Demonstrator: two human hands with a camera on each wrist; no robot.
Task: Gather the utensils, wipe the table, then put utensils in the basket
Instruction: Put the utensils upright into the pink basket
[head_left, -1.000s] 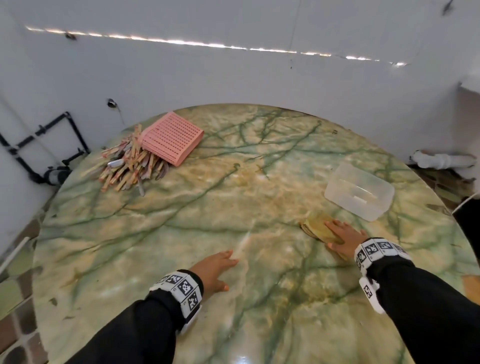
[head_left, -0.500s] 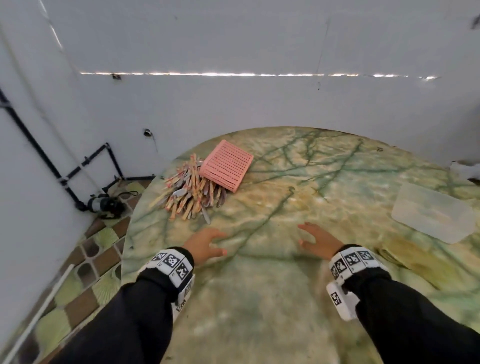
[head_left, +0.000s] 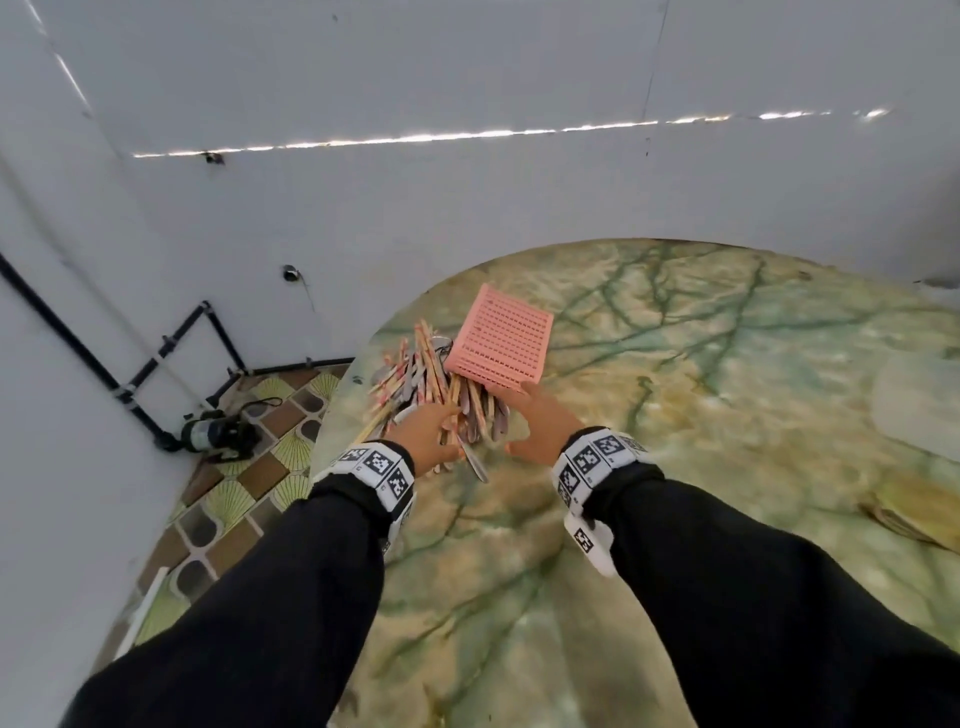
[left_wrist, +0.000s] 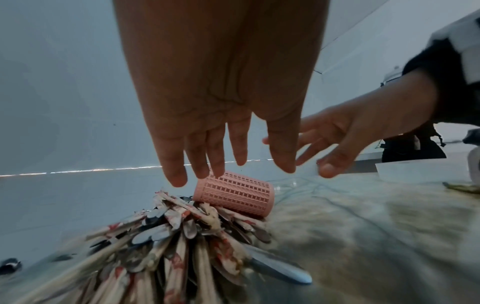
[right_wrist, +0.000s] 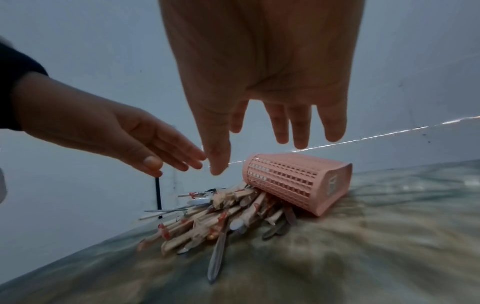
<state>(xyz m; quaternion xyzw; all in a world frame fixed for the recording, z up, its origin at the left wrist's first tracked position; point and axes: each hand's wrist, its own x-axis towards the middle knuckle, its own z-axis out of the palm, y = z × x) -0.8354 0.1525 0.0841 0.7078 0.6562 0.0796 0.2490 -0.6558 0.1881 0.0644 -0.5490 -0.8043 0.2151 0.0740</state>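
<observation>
A pink slotted basket (head_left: 501, 338) (left_wrist: 235, 193) (right_wrist: 293, 183) lies on its side at the far left of the round marble table (head_left: 675, 467). A heap of utensils (head_left: 431, 384) (left_wrist: 176, 236) (right_wrist: 218, 214), wooden chopsticks mixed with metal spoons, fans out from its mouth. My left hand (head_left: 423, 434) (left_wrist: 223, 164) hovers over the heap with straight spread fingers, holding nothing. My right hand (head_left: 535, 423) (right_wrist: 272, 142) hovers beside it near the basket's mouth, fingers straight, empty too. Neither hand clearly touches anything.
A yellowish cloth (head_left: 919, 512) lies at the right edge of the table, behind a clear plastic container (head_left: 919, 410). White walls close in behind. Left of the table are a tiled floor, black pipes (head_left: 171, 353) and a small pump (head_left: 208, 434).
My right hand has left the cloth and both hands have swept left across the table to the utensil heap and basket. The view has turned left with them.
</observation>
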